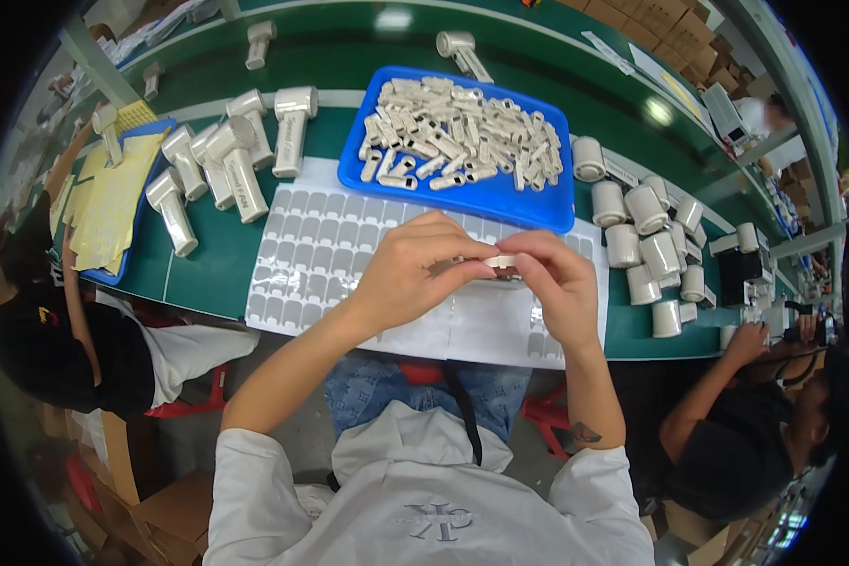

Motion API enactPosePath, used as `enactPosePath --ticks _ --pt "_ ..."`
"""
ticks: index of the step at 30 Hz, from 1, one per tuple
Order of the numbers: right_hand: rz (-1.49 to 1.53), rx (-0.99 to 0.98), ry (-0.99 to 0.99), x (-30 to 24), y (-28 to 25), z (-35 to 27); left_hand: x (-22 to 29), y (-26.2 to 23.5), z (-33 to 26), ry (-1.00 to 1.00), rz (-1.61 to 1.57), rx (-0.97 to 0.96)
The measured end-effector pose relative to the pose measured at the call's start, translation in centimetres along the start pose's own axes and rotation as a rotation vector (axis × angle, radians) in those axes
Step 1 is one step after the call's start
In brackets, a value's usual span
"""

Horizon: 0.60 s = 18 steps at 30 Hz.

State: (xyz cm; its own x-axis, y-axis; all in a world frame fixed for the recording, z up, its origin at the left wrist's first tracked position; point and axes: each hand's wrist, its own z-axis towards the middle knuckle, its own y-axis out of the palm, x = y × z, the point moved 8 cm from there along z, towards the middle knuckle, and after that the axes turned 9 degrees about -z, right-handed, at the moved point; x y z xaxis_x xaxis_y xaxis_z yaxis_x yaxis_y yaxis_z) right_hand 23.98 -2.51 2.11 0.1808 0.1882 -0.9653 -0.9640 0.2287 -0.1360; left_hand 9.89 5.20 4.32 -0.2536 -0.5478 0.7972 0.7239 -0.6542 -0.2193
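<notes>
My left hand (421, 262) and my right hand (558, 283) meet over the work table, fingertips closed around a small white plastic part (503, 262). Fingers cover most of it, so its full shape is hidden. Beneath my hands lies a white sheet of grey stickers (304, 229), rounded rectangles in rows; part of its near side shows bare backing. Just beyond stands a blue tray (351, 160) heaped with small white plastic pieces (443, 132).
White handheld fans (239, 165) stand in a group at the left, beside a tray of yellow sheets (113, 198). White cylindrical fan heads (659, 257) cluster at the right. A green conveyor belt (349, 42) carries more fans behind. Co-workers sit on both sides.
</notes>
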Motion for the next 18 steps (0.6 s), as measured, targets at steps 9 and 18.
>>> enactPosePath --ticks 9,18 --pt "-0.773 -0.070 -0.195 -0.7 0.3 0.0 -2.5 0.7 -0.9 -0.086 0.212 -0.151" --pt "-0.741 -0.123 -0.017 0.7 0.2 0.1 -4.8 1.7 -1.5 -0.224 0.217 -0.190"
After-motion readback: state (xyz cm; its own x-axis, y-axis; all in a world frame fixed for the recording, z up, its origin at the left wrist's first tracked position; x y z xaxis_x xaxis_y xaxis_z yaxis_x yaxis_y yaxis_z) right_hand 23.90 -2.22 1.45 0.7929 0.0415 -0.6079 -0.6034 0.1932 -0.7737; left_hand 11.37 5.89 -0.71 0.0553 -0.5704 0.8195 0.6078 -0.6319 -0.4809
